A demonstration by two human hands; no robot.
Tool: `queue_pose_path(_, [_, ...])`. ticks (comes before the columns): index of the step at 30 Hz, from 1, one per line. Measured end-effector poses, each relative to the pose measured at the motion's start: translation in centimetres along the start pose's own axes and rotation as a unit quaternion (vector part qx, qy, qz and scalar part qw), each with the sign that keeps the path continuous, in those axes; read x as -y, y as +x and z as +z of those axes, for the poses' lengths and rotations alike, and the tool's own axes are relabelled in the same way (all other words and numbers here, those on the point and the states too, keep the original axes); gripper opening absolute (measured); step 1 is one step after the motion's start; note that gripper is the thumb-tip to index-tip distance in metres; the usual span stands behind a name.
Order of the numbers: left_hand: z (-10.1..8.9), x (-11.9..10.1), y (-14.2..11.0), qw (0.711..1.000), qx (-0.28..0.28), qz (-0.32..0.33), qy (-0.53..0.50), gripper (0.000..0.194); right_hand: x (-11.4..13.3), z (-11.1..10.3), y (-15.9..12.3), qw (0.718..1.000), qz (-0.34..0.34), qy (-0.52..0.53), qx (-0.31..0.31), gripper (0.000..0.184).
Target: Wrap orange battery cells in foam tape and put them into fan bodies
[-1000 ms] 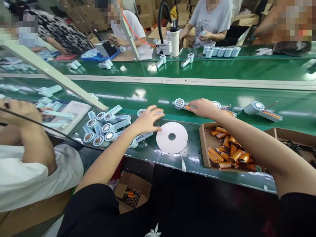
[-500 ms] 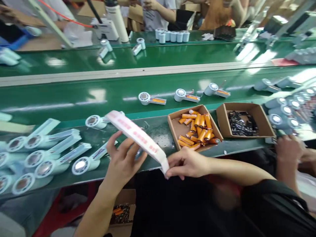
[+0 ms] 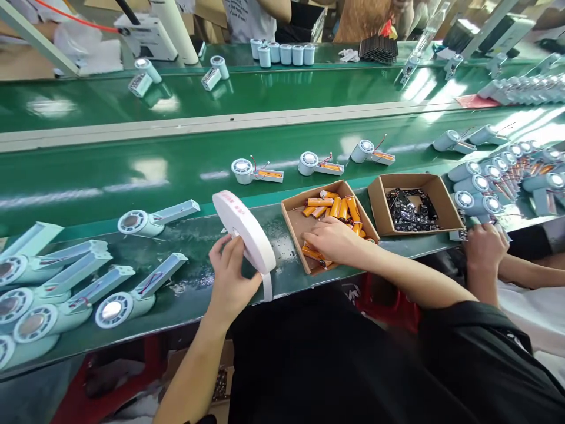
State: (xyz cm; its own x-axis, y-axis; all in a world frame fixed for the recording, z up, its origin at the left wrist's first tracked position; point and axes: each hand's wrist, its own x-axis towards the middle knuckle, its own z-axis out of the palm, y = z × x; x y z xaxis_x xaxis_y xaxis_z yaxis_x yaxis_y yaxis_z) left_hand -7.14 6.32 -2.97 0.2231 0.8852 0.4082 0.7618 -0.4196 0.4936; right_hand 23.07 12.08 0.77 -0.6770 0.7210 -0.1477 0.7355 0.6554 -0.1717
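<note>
My left hand (image 3: 229, 277) grips a white roll of tape (image 3: 244, 231) with red print, held on edge above the green bench, a short loose end hanging down. My right hand (image 3: 338, 240) reaches into a cardboard box (image 3: 291, 222) of orange batteries (image 3: 338, 207), fingers curled down among them; what they hold is hidden. Light blue fan housings (image 3: 150, 221) with open handles lie left of the roll.
On the green conveyor (image 3: 132, 171) lie three fan housings (image 3: 253, 169) with orange batteries fitted. A second cardboard box (image 3: 436, 197) holds black parts. Another person's hand (image 3: 483, 247) works at the right beside several more housings (image 3: 481, 176). Other people stand across the far belt.
The view swung right. My left hand lifted the tape roll off the bench and now holds it alone. My right hand let go of the roll and moved into the battery box.
</note>
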Motion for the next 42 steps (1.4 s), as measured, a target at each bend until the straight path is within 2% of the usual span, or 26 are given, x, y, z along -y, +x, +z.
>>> queue_pose_path(1, [0.2, 0.0, -0.1, 1.0, -0.004, 0.015, 0.008, 0.074, -0.3, 0.2, 0.1, 0.999, -0.007, 0.035, -0.004, 0.023])
queue_pose_path(3, [0.4, -0.1, -0.4, 0.999, -0.013, 0.038, 0.027, 0.074, -0.8, 0.0, -0.3, 0.987, -0.007, 0.145, -0.061, 0.029])
queue_pose_path(5, [0.2, -0.1, -0.8, 0.998, -0.007, 0.047, 0.047, 0.073, -1.1, -0.6, -1.2, 0.95, 0.001, 0.261, -0.169, 0.034])
queue_pose_path(7, [-0.2, -0.4, -1.4, 0.997, 0.014, 0.051, 0.06, 0.072, -1.0, -1.3, -2.1, 0.896, -0.003, 0.321, -0.307, 0.036])
queue_pose_path(10, [-1.0, -1.0, -2.0, 0.995, 0.055, 0.057, 0.065, 0.071, -0.2, -1.4, -2.7, 0.824, -0.079, 0.273, -0.49, 0.049])
queue_pose_path(11, [-1.3, -1.3, -2.2, 0.994, 0.068, 0.06, 0.064, 0.072, 0.2, -1.3, -2.8, 0.809, -0.113, 0.237, -0.526, 0.053])
queue_pose_path(13, [-1.8, -1.7, -2.3, 0.993, 0.086, 0.065, 0.058, 0.071, 0.8, -0.9, -2.8, 0.795, -0.171, 0.17, -0.557, 0.054])
queue_pose_path(16, [-2.2, -2.2, -2.3, 0.991, 0.1, 0.073, 0.053, 0.071, 1.4, -0.7, -2.7, 0.787, -0.221, 0.131, -0.561, 0.042])
queue_pose_path(20, [-2.4, -2.7, -2.3, 0.987, 0.128, 0.087, 0.05, 0.072, 2.2, -0.3, -2.2, 0.777, -0.23, 0.144, -0.568, 0.039])
queue_pose_path(23, [-2.4, -3.1, -2.3, 0.986, 0.134, 0.083, 0.045, 0.072, 3.3, 1.3, -1.8, 0.758, -0.238, 0.156, -0.587, 0.032])
queue_pose_path(25, [-2.4, -3.3, -2.2, 0.987, 0.13, 0.08, 0.045, 0.071, 4.2, 2.8, -1.8, 0.76, -0.239, 0.188, -0.574, 0.035])
queue_pose_path(28, [-2.7, -3.4, -2.1, 0.988, 0.11, 0.089, 0.057, 0.072, 5.5, 4.1, -2.5, 0.763, -0.191, 0.34, -0.516, 0.053])
queue_pose_path(31, [-3.4, -3.2, -1.9, 0.988, 0.068, 0.093, 0.103, 0.074, 5.9, 3.1, -3.3, 0.75, -0.051, 0.493, -0.439, 0.062])
queue_pose_path(33, [-4.1, -3.0, -1.6, 0.985, 0.042, 0.093, 0.14, 0.077, 5.4, 1.5, -3.5, 0.76, 0.03, 0.556, -0.334, 0.068])
queue_pose_path(35, [-4.8, -3.0, -1.4, 0.981, 0.028, 0.096, 0.169, 0.079, 4.7, 0.0, -3.3, 0.773, 0.068, 0.59, -0.224, 0.065])
queue_pose_path(36, [-5.0, -3.1, -1.3, 0.978, 0.021, 0.097, 0.184, 0.078, 4.5, -0.6, -3.0, 0.772, 0.072, 0.603, -0.189, 0.06])
queue_pose_path(37, [-5.1, -3.2, -1.2, 0.975, 0.014, 0.097, 0.201, 0.077, 4.4, -0.8, -2.6, 0.762, 0.072, 0.619, -0.176, 0.054])
queue_pose_path(39, [-4.7, -3.7, -1.3, 0.968, -0.008, 0.09, 0.234, 0.071, 5.0, -0.6, -1.5, 0.711, 0.075, 0.662, -0.226, 0.05])
queue_pose_path(42, [-2.8, -4.7, -1.8, 0.961, -0.064, 0.08, 0.256, 0.065, 7.6, 1.5, 0.6, 0.583, 0.093, 0.699, -0.403, 0.056])
